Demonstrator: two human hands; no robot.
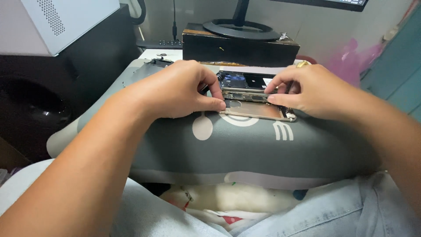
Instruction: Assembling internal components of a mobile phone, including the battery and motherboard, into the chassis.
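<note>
An opened smartphone (pixel 252 98) lies on a grey mat (pixel 245 149), its back off, with a dark board, a blue part and a gold-coloured frame showing. My left hand (pixel 175 90) grips the phone's left edge, thumb and fingers pinched on the frame. My right hand (pixel 302 90) holds the right edge, its thumb and forefinger pressed on the frame and inner parts. A gold ring shows on my right hand.
A dark wooden box (pixel 239 46) behind the phone carries a monitor stand (pixel 239 28). A white perforated case (pixel 66 19) and a black speaker (pixel 35 105) stand at the left. A pink plastic bag (pixel 351 59) lies at the right. My lap in light denim (pixel 307 210) is below.
</note>
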